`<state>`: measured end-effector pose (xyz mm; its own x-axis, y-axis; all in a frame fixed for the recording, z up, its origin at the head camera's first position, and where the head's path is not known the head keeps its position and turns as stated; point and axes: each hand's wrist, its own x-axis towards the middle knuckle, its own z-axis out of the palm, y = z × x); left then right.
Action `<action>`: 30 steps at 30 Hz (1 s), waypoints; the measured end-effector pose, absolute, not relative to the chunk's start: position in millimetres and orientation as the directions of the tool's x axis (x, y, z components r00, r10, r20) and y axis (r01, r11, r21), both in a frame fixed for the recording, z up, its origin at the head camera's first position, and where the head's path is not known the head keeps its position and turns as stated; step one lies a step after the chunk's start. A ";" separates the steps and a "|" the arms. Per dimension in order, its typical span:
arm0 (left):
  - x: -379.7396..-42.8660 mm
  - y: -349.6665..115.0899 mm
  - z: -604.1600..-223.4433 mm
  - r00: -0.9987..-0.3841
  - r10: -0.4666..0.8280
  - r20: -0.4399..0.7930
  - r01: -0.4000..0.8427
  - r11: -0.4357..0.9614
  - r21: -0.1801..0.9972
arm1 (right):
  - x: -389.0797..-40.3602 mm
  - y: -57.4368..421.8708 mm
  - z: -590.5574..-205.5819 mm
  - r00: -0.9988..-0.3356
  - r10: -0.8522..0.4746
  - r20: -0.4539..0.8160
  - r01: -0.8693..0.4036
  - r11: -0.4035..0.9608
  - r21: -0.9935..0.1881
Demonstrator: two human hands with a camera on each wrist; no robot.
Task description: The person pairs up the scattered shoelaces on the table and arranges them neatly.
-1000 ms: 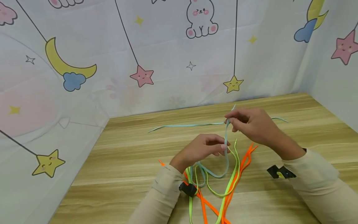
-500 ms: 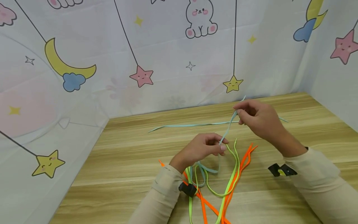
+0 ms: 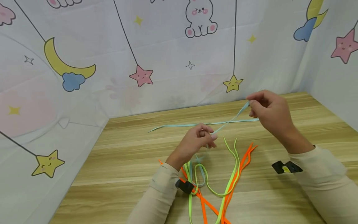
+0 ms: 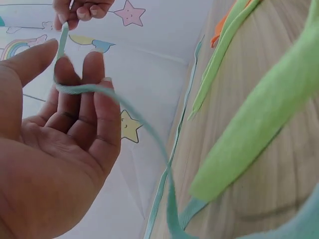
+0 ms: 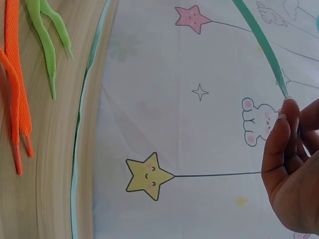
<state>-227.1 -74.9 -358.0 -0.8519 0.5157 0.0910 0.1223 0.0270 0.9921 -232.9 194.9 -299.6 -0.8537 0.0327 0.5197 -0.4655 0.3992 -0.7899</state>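
A light blue shoelace [image 3: 241,110] is stretched up and to the right between the two hands, above the wooden table. My right hand [image 3: 275,115] pinches it near one end between thumb and fingertips. Lower and to the left, my left hand [image 3: 193,140] has the same lace running between its thumb and curled index finger. In the left wrist view the lace [image 4: 144,122] crosses over those fingers and drops toward the table. Below the left hand, part of it lies among yellow-green laces [image 3: 219,195] and orange laces [image 3: 244,158].
A second light blue lace [image 3: 179,125] lies nearly straight across the back of the wooden table [image 3: 117,161]. White printed cloth [image 3: 167,46] hangs behind the table and at both sides. The left forearm hides part of the lace pile.
My right hand has moved up and to the right, drawing the lace along with it. The left hand has shifted slightly left and up, and the hanging loop has been pulled up.
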 end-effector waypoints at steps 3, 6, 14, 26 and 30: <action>-229.6 -79.2 -358.2 -0.874 0.474 0.109 0.127 0.005 0.992 | -234.8 196.3 -300.1 -0.850 0.059 0.524 -0.462 0.396 -0.794; -231.4 -83.0 -357.7 -0.886 0.448 0.119 0.136 0.007 0.991 | -235.1 197.1 -300.1 -0.847 0.073 0.526 -0.462 0.388 -0.798; -234.3 -89.8 -355.0 -0.905 0.415 0.092 0.111 0.022 0.994 | -236.8 199.0 -300.0 -0.847 0.100 0.522 -0.463 0.343 -0.817; -240.9 -104.7 -352.2 -0.905 0.413 0.099 0.129 0.045 0.991 | -235.8 199.4 -298.0 -0.835 0.123 0.536 -0.482 0.304 -0.822; -243.1 -110.2 -351.2 -0.901 0.420 0.111 0.148 0.057 0.987 | -236.3 201.0 -297.9 -0.834 0.145 0.533 -0.482 0.279 -0.830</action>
